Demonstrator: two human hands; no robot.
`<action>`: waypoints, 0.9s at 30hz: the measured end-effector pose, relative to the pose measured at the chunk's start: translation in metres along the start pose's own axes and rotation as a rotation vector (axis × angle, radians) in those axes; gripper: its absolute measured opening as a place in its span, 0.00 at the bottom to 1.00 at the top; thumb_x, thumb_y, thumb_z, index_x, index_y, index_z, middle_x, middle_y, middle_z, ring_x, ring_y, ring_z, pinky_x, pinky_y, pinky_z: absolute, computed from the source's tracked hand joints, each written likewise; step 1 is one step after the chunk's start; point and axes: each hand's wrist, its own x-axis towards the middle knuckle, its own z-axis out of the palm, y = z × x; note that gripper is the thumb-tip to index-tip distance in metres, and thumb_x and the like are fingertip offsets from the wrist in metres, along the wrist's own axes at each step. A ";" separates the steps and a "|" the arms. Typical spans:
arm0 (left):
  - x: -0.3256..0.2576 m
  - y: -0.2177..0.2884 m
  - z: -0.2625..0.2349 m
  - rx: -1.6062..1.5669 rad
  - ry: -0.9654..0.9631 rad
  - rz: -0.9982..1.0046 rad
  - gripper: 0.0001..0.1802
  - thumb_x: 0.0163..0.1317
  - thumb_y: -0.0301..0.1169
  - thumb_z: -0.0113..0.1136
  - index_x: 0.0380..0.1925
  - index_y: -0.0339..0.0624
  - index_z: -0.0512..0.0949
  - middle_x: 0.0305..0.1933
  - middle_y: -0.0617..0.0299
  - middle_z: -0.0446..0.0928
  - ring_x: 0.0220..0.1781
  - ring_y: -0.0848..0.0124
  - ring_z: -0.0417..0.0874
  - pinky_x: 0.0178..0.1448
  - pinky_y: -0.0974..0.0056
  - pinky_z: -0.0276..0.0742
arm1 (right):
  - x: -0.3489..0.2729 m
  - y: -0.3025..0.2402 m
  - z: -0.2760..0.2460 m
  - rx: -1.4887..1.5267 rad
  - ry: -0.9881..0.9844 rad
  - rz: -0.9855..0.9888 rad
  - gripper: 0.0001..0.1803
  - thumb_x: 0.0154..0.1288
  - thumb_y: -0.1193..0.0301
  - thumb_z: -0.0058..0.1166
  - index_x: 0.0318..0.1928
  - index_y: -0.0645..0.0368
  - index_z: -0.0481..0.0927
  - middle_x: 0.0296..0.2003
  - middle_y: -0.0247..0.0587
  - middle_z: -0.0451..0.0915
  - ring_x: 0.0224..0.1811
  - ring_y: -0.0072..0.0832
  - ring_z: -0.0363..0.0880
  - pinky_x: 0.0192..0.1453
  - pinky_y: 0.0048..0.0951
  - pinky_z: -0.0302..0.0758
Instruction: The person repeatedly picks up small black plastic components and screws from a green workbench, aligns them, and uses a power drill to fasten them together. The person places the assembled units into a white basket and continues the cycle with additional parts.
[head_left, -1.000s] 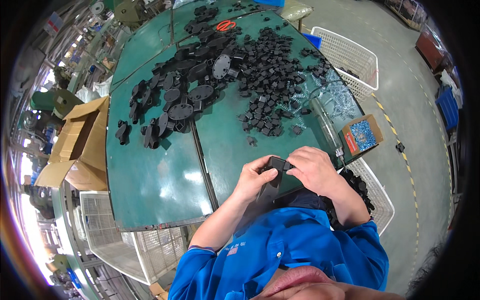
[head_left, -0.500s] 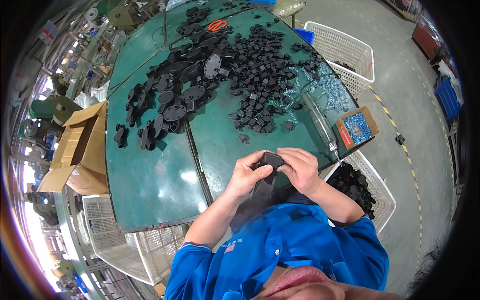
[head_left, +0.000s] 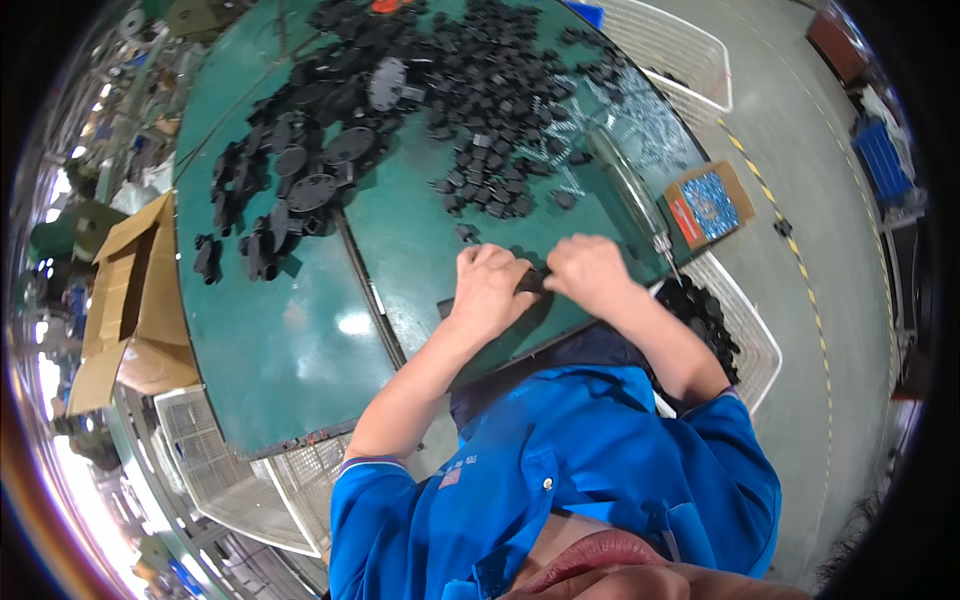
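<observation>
My left hand point(head_left: 490, 287) is wrapped over a black plastic part point(head_left: 534, 283) at the near edge of the green table point(head_left: 300, 350). One dark end of that part pokes out on the left of the hand. My right hand point(head_left: 590, 272) is closed, its thumb and fingers pinching the part's right end; the fingers hide most of it. Just beyond my hands lie one loose small black block point(head_left: 466, 233) and a large pile of such blocks point(head_left: 490, 160). Farther left, black plastic parts with oval plates point(head_left: 313, 192) lie heaped.
At right are a power screwdriver point(head_left: 630, 190), loose metal springs point(head_left: 655, 130) and an open carton of blue screws point(head_left: 710, 205). White baskets stand beside the table, one with black parts point(head_left: 700, 320). An open cardboard box point(head_left: 140, 300) stands left; orange-handled scissors point(head_left: 390, 5) lie far off.
Both hands have moved away from my body, over the table edge, with the black part. It was held up with its end facing me; now it lies sideways under my fingers. The view has shifted.
</observation>
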 end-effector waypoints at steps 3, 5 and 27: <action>-0.004 -0.001 0.004 0.045 0.011 0.012 0.21 0.44 0.37 0.74 0.39 0.42 0.83 0.38 0.58 0.80 0.53 0.59 0.76 0.67 0.48 0.61 | 0.006 0.037 -0.040 -0.053 0.225 0.198 0.22 0.51 0.53 0.69 0.34 0.58 0.77 0.33 0.43 0.79 0.36 0.43 0.82 0.37 0.40 0.80; -0.003 -0.001 0.005 0.036 0.016 -0.001 0.21 0.44 0.36 0.74 0.40 0.43 0.83 0.38 0.58 0.81 0.54 0.59 0.76 0.69 0.46 0.59 | 0.004 0.065 -0.062 -0.240 0.094 0.462 0.28 0.54 0.51 0.68 0.40 0.62 0.75 0.36 0.48 0.80 0.38 0.45 0.83 0.39 0.40 0.81; 0.013 0.011 0.010 0.078 0.016 -0.016 0.21 0.40 0.35 0.75 0.38 0.43 0.83 0.36 0.62 0.78 0.50 0.62 0.77 0.60 0.55 0.66 | 0.014 0.010 -0.057 1.380 0.689 -0.014 0.36 0.53 0.70 0.70 0.57 0.70 0.63 0.42 0.47 0.68 0.31 0.38 0.82 0.35 0.37 0.82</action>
